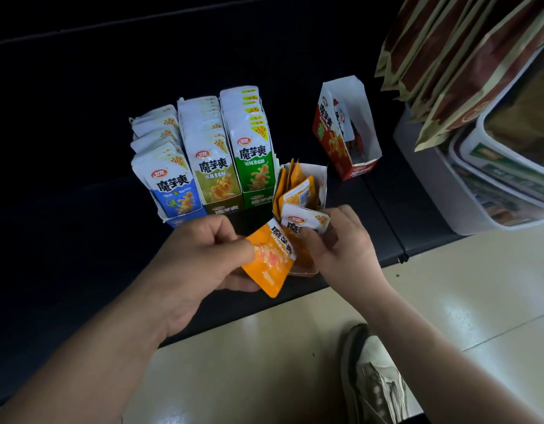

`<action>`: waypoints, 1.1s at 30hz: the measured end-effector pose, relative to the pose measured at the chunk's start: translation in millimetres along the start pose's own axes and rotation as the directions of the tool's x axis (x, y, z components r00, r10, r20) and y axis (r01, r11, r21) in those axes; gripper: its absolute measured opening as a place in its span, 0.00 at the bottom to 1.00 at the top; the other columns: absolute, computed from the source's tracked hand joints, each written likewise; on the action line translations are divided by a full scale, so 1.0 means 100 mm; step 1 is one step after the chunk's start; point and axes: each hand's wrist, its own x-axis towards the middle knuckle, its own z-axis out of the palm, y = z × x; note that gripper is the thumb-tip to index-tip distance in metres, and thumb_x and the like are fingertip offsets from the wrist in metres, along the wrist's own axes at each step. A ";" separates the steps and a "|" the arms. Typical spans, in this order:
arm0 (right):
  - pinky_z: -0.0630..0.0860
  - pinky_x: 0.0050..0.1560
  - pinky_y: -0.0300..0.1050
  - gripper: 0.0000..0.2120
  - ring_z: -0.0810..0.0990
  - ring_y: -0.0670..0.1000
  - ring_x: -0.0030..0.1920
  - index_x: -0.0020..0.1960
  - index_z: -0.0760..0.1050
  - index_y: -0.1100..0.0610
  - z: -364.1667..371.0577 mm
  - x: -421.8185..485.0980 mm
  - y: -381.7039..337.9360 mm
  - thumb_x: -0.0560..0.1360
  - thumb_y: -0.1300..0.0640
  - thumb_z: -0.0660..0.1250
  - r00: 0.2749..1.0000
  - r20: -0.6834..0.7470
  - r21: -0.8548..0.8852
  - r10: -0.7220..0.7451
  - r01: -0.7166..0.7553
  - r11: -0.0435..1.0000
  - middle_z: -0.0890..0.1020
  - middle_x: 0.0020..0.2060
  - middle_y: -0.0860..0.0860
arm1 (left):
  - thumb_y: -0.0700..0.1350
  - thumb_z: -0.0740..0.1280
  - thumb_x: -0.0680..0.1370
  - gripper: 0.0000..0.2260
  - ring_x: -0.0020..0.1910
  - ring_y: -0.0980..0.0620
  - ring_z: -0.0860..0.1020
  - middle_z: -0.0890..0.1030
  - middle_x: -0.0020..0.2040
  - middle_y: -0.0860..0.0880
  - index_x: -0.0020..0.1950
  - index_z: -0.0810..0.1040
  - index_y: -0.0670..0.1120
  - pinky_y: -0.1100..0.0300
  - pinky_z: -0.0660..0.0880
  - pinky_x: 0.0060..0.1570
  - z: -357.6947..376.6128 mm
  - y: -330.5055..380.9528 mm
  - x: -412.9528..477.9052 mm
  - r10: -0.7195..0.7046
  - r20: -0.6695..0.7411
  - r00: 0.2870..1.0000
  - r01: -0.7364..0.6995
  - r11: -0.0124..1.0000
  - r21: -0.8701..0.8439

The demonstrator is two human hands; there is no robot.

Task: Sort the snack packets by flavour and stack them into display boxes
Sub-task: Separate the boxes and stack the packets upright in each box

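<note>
My left hand [200, 258] pinches an orange snack packet [269, 264], tilted, just in front of the orange display box [321, 185]. My right hand [341, 240] grips a second orange packet [301, 223] at the box's front, among several orange packets [295, 188] standing loosely inside. To the left stand three full boxes side by side: blue packets [169, 185], olive packets [211, 175] and green packets [253, 160]. A red display box [330, 139] stands apart at the right with only a few red packets in it.
All boxes sit on a black surface [81, 209] whose front edge runs diagonally above a cream tiled floor [264, 362]. Large brown bags [448, 56] and stacked white tubs [493, 194] crowd the right. A shoe [371, 377] shows below.
</note>
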 end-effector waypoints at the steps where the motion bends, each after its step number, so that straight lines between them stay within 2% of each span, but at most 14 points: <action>1: 0.78 0.42 0.37 0.10 0.79 0.44 0.48 0.56 0.79 0.56 0.00 0.00 0.01 0.80 0.52 0.71 1.000 0.006 -0.007 -0.003 0.003 1.000 0.75 0.51 0.46 | 0.30 0.71 0.73 0.16 0.41 0.45 0.87 0.86 0.47 0.38 0.35 0.69 0.45 0.56 0.80 0.31 -0.02 -0.03 -0.01 -0.027 0.035 0.999 0.029 0.998 -0.047; 4: 0.77 0.43 0.35 0.09 0.79 0.43 0.49 0.54 0.79 0.56 0.00 0.02 0.01 0.79 0.52 0.72 1.000 0.027 -0.004 0.006 -0.006 1.000 0.76 0.50 0.45 | 0.35 0.71 0.65 0.09 0.34 0.51 0.80 0.84 0.42 0.45 0.37 0.79 0.49 0.62 0.74 0.27 -0.11 -0.05 -0.10 -0.038 0.097 0.995 0.052 0.989 -0.141; 6: 0.75 0.41 0.33 0.05 0.79 0.44 0.47 0.51 0.80 0.55 -0.01 0.05 0.01 0.78 0.54 0.73 0.999 0.047 0.015 0.017 -0.017 1.000 0.76 0.48 0.45 | 0.39 0.70 0.65 0.12 0.34 0.54 0.78 0.85 0.43 0.49 0.45 0.86 0.50 0.63 0.72 0.29 -0.16 -0.05 -0.18 -0.007 0.119 0.993 0.021 0.993 -0.112; 8: 0.73 0.40 0.31 0.03 0.78 0.43 0.46 0.48 0.80 0.50 -0.03 0.07 -0.01 0.78 0.56 0.73 0.995 0.090 0.065 0.040 -0.046 0.997 0.76 0.46 0.45 | 0.38 0.73 0.67 0.15 0.35 0.53 0.78 0.86 0.43 0.48 0.50 0.88 0.51 0.62 0.73 0.30 -0.18 -0.05 -0.23 0.040 0.092 0.995 -0.031 0.995 -0.097; 10: 0.74 0.41 0.32 0.06 0.78 0.44 0.47 0.47 0.79 0.45 -0.06 0.08 -0.04 0.78 0.56 0.73 0.989 0.127 0.095 0.075 -0.087 0.992 0.76 0.47 0.45 | 0.36 0.79 0.70 0.13 0.38 0.52 0.83 0.87 0.44 0.49 0.50 0.88 0.51 0.59 0.78 0.35 -0.12 -0.06 -0.23 0.094 0.048 0.994 -0.089 0.992 -0.089; 12: 0.79 0.44 0.43 0.07 0.80 0.48 0.47 0.46 0.79 0.47 -0.08 0.07 -0.04 0.80 0.57 0.72 0.983 0.143 0.140 0.114 -0.134 0.981 0.77 0.47 0.47 | 0.37 0.78 0.74 0.10 0.45 0.50 0.87 0.88 0.46 0.49 0.49 0.88 0.52 0.52 0.84 0.45 0.00 -0.12 -0.18 0.122 -0.012 0.992 -0.123 0.992 -0.041; 14: 0.82 0.46 0.55 0.05 0.82 0.54 0.47 0.47 0.81 0.50 -0.11 0.05 -0.03 0.82 0.54 0.69 0.976 0.169 0.212 0.140 -0.175 0.962 0.78 0.48 0.48 | 0.38 0.78 0.73 0.09 0.47 0.48 0.87 0.88 0.47 0.50 0.49 0.86 0.50 0.49 0.85 0.47 0.11 -0.21 -0.10 0.163 -0.064 0.985 -0.165 0.986 -0.037; 15: 0.82 0.46 0.56 0.06 0.83 0.55 0.48 0.48 0.82 0.49 -0.12 0.03 -0.03 0.82 0.51 0.68 0.976 0.161 0.244 0.148 -0.185 0.952 0.79 0.49 0.48 | 0.38 0.79 0.73 0.11 0.48 0.49 0.87 0.88 0.48 0.51 0.51 0.83 0.50 0.51 0.85 0.46 0.15 -0.24 -0.05 0.195 -0.084 0.977 -0.199 0.979 -0.034; 17: 0.82 0.44 0.50 0.06 0.84 0.52 0.46 0.48 0.82 0.47 -0.14 0.02 -0.04 0.81 0.47 0.68 0.971 0.145 0.321 0.192 -0.230 0.919 0.81 0.49 0.49 | 0.37 0.79 0.73 0.19 0.49 0.52 0.86 0.86 0.50 0.53 0.58 0.78 0.53 0.54 0.85 0.45 0.21 -0.31 0.06 0.251 -0.084 0.964 -0.251 0.968 0.001; 19: 0.80 0.41 0.41 0.07 0.84 0.47 0.43 0.50 0.83 0.50 -0.15 0.01 -0.06 0.81 0.49 0.69 0.956 0.171 0.404 0.237 -0.288 0.869 0.83 0.48 0.53 | 0.36 0.79 0.73 0.23 0.49 0.53 0.86 0.86 0.51 0.53 0.61 0.77 0.55 0.55 0.85 0.46 0.27 -0.36 0.18 0.284 -0.072 0.956 -0.282 0.959 0.030; 22: 0.80 0.41 0.40 0.09 0.83 0.47 0.41 0.53 0.83 0.54 -0.16 0.02 -0.09 0.84 0.52 0.65 0.943 0.205 0.443 0.263 -0.329 0.834 0.83 0.49 0.57 | 0.36 0.77 0.75 0.13 0.44 0.58 0.85 0.87 0.45 0.54 0.50 0.81 0.52 0.59 0.83 0.45 0.35 -0.40 0.34 0.348 -0.054 0.936 -0.340 0.933 0.113; 25: 0.82 0.45 0.47 0.17 0.84 0.55 0.46 0.54 0.81 0.55 -0.19 0.02 -0.11 0.87 0.47 0.58 0.928 0.244 0.438 0.282 -0.365 0.822 0.84 0.46 0.57 | 0.37 0.78 0.74 0.13 0.37 0.62 0.79 0.84 0.39 0.58 0.43 0.81 0.55 0.68 0.75 0.38 0.41 -0.44 0.44 0.412 -0.025 0.911 -0.397 0.890 0.225; 29: 0.82 0.49 0.46 0.27 0.84 0.55 0.47 0.53 0.81 0.52 -0.23 -0.03 -0.12 0.83 0.34 0.52 0.924 0.257 0.449 0.281 -0.372 0.812 0.85 0.44 0.56 | 0.39 0.79 0.72 0.13 0.36 0.58 0.74 0.81 0.40 0.56 0.44 0.84 0.58 0.60 0.74 0.38 0.42 -0.53 0.58 0.425 0.010 0.905 -0.405 0.854 0.325; 33: 0.81 0.49 0.43 0.27 0.85 0.51 0.49 0.56 0.80 0.52 -0.28 -0.06 -0.14 0.82 0.33 0.53 0.929 0.291 0.475 0.230 -0.349 0.808 0.86 0.47 0.52 | 0.37 0.78 0.74 0.14 0.41 0.54 0.81 0.82 0.45 0.55 0.48 0.85 0.57 0.57 0.79 0.41 0.46 -0.57 0.57 0.422 0.053 0.905 -0.418 0.859 0.294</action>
